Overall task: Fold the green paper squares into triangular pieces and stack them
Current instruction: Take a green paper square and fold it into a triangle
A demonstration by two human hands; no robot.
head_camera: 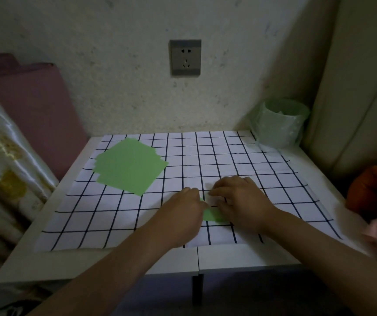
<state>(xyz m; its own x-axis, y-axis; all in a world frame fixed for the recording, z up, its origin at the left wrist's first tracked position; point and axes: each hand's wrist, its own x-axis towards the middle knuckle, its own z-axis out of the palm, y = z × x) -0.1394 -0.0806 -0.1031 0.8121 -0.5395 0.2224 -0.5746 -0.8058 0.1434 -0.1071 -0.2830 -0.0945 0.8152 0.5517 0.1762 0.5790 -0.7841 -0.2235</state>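
Both your hands are low over the near middle of the checked cloth (228,156), close together, with a small green piece (213,215) between and under them.

Left hand (184,210): back facing up, fingers bent down and inward toward the left edge of the green piece. The fingertips are hidden under the hand, so I cannot tell whether they pinch the paper or only touch it.

Right hand (242,201): palm down, fingers stretched leftward and lying fairly flat, covering the far and right part of the green piece. It looks like pressing, not gripping. The thumb is not visible.

Green piece: only a narrow strip shows in the gap between your wrists, flat on the cloth. Its shape and folds are mostly covered, and there is too little to tell whether it is a triangle.

Stack of green squares (130,165): on the far left part of the cloth, well apart from your hands. The sheets are fanned slightly, their edges stepped at the upper right and left corners. They lie flat.

The cloth covers most of a white table (119,258), with bare margins at the left and the near edge.

Surroundings: a wall socket (185,57) is above the table's far edge. A bin (281,124) lined with a pale green bag stands at the far right corner. A pink cushion (35,106) leans on the left, with shiny pale fabric (5,160) in front of it. An orange bundle (374,190) is on the right, beside the table.

The light is dim and fine detail is soft.
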